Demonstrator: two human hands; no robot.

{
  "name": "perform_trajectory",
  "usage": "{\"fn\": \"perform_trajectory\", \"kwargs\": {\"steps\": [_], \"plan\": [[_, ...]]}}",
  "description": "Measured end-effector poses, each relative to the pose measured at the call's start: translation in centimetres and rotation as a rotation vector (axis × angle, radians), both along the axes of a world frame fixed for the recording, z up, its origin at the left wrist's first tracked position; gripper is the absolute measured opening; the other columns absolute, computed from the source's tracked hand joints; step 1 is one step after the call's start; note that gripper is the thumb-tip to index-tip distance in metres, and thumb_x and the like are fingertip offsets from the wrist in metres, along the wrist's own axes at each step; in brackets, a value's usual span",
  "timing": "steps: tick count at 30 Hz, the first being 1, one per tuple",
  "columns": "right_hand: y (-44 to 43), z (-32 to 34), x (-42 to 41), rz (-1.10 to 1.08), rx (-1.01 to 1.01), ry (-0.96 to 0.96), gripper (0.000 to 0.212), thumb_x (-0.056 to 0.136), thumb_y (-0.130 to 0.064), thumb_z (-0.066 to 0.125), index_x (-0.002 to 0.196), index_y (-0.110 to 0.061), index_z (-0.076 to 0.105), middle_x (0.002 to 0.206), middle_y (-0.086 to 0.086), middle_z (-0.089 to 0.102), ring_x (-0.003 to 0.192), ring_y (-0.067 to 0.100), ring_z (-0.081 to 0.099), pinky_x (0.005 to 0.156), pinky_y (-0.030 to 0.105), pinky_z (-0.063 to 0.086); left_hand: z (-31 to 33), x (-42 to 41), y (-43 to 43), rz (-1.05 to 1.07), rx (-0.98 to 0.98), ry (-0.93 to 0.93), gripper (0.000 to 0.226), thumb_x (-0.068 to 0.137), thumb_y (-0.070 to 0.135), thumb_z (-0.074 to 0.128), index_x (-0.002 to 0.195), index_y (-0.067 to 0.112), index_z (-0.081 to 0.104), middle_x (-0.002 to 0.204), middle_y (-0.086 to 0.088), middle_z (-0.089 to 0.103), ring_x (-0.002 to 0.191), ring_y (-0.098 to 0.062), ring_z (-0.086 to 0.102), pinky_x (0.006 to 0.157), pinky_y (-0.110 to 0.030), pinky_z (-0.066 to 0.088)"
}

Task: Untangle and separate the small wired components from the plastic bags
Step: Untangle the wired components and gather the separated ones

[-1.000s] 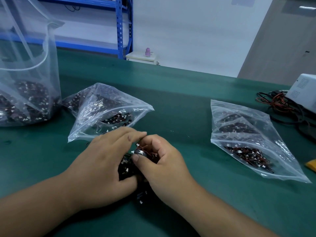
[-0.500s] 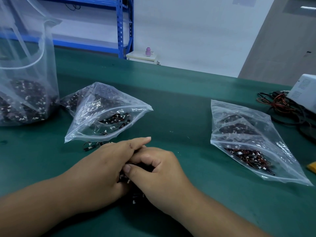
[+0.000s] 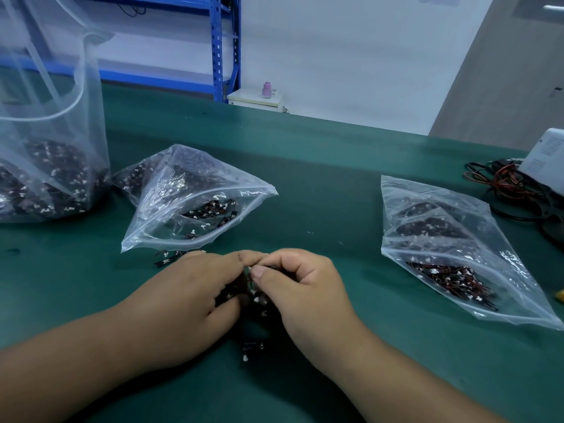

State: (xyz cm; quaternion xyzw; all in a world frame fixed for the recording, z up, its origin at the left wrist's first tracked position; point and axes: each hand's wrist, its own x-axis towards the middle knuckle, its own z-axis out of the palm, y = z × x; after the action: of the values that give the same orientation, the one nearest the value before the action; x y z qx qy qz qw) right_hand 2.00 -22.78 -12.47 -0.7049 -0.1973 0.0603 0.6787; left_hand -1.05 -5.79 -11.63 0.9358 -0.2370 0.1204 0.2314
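Observation:
A tangled clump of small black wired components (image 3: 254,303) with white plugs lies on the green table between my hands. My left hand (image 3: 195,297) curls over its left side and my right hand (image 3: 302,288) pinches wires at its top; fingertips of both hands meet there. A few loose components (image 3: 166,258) lie just left of my left hand, and one (image 3: 252,346) sits below the clump. An open zip bag (image 3: 195,196) with more components lies behind my hands. Another zip bag (image 3: 451,239) lies to the right.
A tall clear bag (image 3: 52,148) holding many components stands at the far left. Coiled red and black cables (image 3: 515,190) and a white box (image 3: 546,160) sit at the right edge. A blue shelf frame (image 3: 217,47) stands beyond the table.
My hands have shifted slightly apart, so the clump shows between them. My right thumb and fingers now pinch at the clump's top instead of covering it.

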Motion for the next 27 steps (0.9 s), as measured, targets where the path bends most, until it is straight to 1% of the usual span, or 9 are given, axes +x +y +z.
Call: {"fn": "perform_trajectory", "kwargs": {"steps": [3,6,9,15,17,19,21,22,27], "plan": [[-0.2,0.3,0.3,0.002,0.022,0.03,0.024,0.083,-0.011,0.068,0.064,-0.024,0.072,0.059,-0.008,0.062,0.056,0.003,0.054,0.055,0.016,0.044,-0.1,0.0,0.2,-0.012,0.011,-0.012,0.051,0.084,0.031,0.052,0.133,0.047,0.044,0.11,0.04,0.055,0.093,0.014,0.052,0.086,-0.002,0.032],[-0.5,0.5,0.7,0.015,0.053,0.084,0.013,0.075,-0.022,0.065,0.064,-0.024,0.072,0.061,-0.001,0.062,0.057,0.009,0.056,0.055,0.018,0.045,-0.1,-0.1,0.2,-0.011,0.016,-0.027,0.049,0.085,0.037,0.049,0.132,0.05,0.041,0.109,0.035,0.055,0.092,0.013,0.052,0.085,0.001,0.03],[-0.8,0.4,1.0,0.022,0.074,0.123,0.015,0.075,-0.025,0.062,0.062,-0.024,0.07,0.061,0.001,0.063,0.057,0.013,0.056,0.055,0.021,0.045,-0.3,-0.1,0.3,-0.011,0.019,-0.039,0.045,0.085,0.038,0.051,0.128,0.049,0.041,0.111,0.033,0.056,0.093,0.011,0.053,0.086,0.002,0.03],[-1.1,0.2,1.5,0.009,0.139,0.198,0.017,0.074,-0.024,0.06,0.058,-0.023,0.064,0.065,0.006,0.065,0.056,0.017,0.057,0.054,0.025,0.045,-0.8,0.0,0.5,0.042,0.014,0.001,0.024,0.086,0.04,0.053,0.109,0.043,0.054,0.089,0.022,0.063,0.085,0.003,0.055,0.084,-0.013,0.037],[-1.3,0.1,1.8,0.001,0.174,0.224,0.017,0.074,-0.022,0.06,0.058,-0.022,0.064,0.065,0.007,0.065,0.055,0.018,0.057,0.054,0.027,0.044,-0.7,0.0,0.4,0.049,0.023,-0.005,0.018,0.086,0.036,0.058,0.103,0.039,0.058,0.082,0.019,0.061,0.081,0.001,0.055,0.082,-0.013,0.038],[-1.3,0.1,1.9,-0.004,0.21,0.249,0.017,0.073,-0.02,0.06,0.057,-0.022,0.064,0.064,0.008,0.064,0.054,0.019,0.057,0.054,0.028,0.044,-0.6,-0.1,0.4,0.065,0.056,-0.012,0.013,0.091,0.033,0.06,0.103,0.035,0.062,0.085,0.017,0.063,0.082,-0.002,0.056,0.083,-0.016,0.04],[-1.4,0.1,2.1,-0.004,0.239,0.266,0.017,0.072,-0.019,0.059,0.056,-0.021,0.064,0.062,0.009,0.064,0.053,0.02,0.057,0.053,0.028,0.043,-0.6,-0.2,0.3,0.093,0.096,-0.016,0.016,0.092,0.035,0.058,0.105,0.03,0.066,0.091,0.013,0.066,0.088,-0.01,0.059,0.085,-0.028,0.046],[-1.4,0.0,2.1,-0.002,0.252,0.272,0.018,0.072,-0.018,0.059,0.055,-0.021,0.064,0.062,0.009,0.064,0.053,0.02,0.057,0.053,0.028,0.043,-0.6,-0.2,0.3,0.093,0.103,-0.015,0.018,0.091,0.035,0.058,0.105,0.029,0.068,0.091,0.012,0.066,0.089,-0.013,0.06,0.085,-0.031,0.047],[-1.5,0.1,2.3,-0.003,0.287,0.297,0.017,0.072,-0.018,0.058,0.056,-0.019,0.062,0.062,0.009,0.063,0.052,0.02,0.056,0.053,0.03,0.043,-0.3,-0.3,0.2,0.071,0.093,-0.002,0.016,0.092,0.034,0.057,0.1,0.028,0.069,0.089,0.012,0.067,0.088,-0.014,0.061,0.084,-0.034,0.049]]}}
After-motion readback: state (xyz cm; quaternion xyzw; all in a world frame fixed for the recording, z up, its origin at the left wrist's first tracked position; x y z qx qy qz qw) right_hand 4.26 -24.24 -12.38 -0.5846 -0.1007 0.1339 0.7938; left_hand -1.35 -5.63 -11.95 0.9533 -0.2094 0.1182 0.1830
